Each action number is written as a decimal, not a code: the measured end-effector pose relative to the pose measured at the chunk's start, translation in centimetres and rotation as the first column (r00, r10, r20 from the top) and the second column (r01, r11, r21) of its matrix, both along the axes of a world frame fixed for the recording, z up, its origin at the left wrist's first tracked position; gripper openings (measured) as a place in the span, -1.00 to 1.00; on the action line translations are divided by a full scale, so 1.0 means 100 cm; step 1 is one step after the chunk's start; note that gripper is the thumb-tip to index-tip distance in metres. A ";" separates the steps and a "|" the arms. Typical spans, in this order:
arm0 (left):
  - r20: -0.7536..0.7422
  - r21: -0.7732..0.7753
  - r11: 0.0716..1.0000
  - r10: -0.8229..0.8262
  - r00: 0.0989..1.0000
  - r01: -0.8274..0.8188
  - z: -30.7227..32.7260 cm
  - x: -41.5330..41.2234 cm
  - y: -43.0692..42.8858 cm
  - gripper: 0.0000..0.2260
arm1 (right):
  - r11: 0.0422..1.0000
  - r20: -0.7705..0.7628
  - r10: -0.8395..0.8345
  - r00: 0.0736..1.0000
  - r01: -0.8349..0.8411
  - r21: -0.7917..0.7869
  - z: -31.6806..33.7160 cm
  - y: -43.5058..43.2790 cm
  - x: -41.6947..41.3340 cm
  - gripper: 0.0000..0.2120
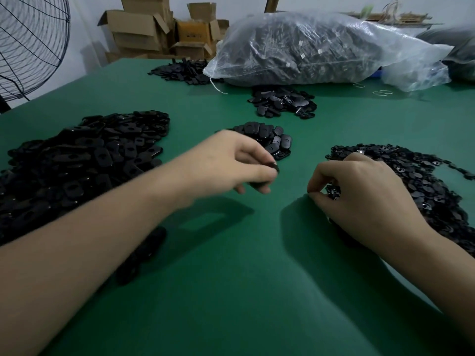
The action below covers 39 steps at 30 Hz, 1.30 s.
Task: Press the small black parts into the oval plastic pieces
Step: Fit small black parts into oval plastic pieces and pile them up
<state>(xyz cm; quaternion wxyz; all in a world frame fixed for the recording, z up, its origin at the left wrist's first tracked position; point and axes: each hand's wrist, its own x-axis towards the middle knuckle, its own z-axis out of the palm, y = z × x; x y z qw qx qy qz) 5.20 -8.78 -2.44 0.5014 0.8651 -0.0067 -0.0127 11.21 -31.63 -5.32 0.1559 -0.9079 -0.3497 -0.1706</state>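
Note:
My left hand hovers over the green table, fingers closed on a black oval plastic piece. A big heap of oval pieces lies to its left. My right hand rests at the near edge of a pile of small black parts, its fingertips pinching some small parts. A smaller pile of oval pieces sits just beyond my left hand.
Two more black piles lie further back, one in the middle and one at the far edge. A large clear bag of black parts fills the back right. Cardboard boxes stand behind, a fan at the left. Rubber bands lie near the bag.

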 end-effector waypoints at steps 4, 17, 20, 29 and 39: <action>-0.086 -0.311 0.949 0.033 0.996 -0.058 -0.015 -0.023 -0.018 -0.87 | 1.000 -0.037 0.019 0.999 -0.019 0.014 -0.001 -0.001 0.003 -0.83; 0.026 -0.490 0.852 0.225 0.974 -0.184 -0.048 -0.047 -0.018 -0.87 | 0.999 -0.078 0.027 0.997 -0.025 0.029 0.000 0.003 0.001 -0.86; 0.039 -0.486 0.861 0.196 0.980 -0.153 -0.049 -0.047 -0.017 -0.74 | 1.000 -0.076 0.024 0.997 -0.025 -0.001 -0.001 0.007 -0.001 -0.82; 0.061 -0.502 0.860 0.144 0.988 -0.095 -0.049 -0.048 -0.018 -0.68 | 0.999 -0.125 0.025 0.992 -0.028 -0.018 -0.001 0.010 -0.001 -0.95; 0.174 -0.461 0.886 0.143 0.974 -0.048 -0.049 -0.049 -0.022 -0.66 | 0.601 -0.669 0.671 0.318 0.293 0.743 0.008 0.019 -0.019 -0.90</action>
